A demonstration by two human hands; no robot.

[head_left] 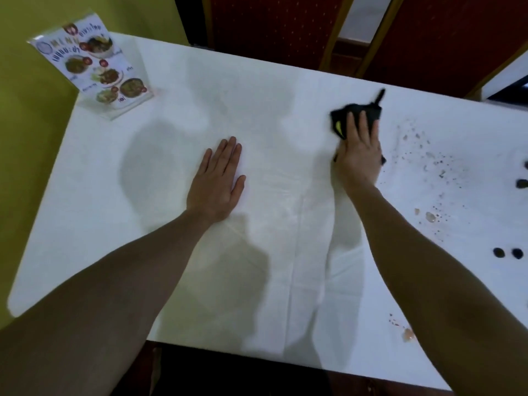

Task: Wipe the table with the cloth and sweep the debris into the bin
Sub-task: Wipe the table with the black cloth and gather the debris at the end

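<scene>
On the right half of the white bench [114, 172], a black cloth [357, 114] with a yellow patch lies bunched under the right hand [358, 150]. Fingers straight, palm pressing down on it, not curled round it. Cloth sticks out past the fingertips toward the far edge. Just right of it: a scatter of crumbs [428, 161], fine dark specks and a few pale bits, spreading toward the right edge. Dark pebbles [507, 252] farther right, near the frame edge. One pinkish scrap [408, 334] near the front edge. Left hand [217, 178] flat on the bench, fingers spread, holding nothing, well apart from the cloth. Menu stand [94, 70] at the far left corner. Red chairs [274, 27] behind.
</scene>
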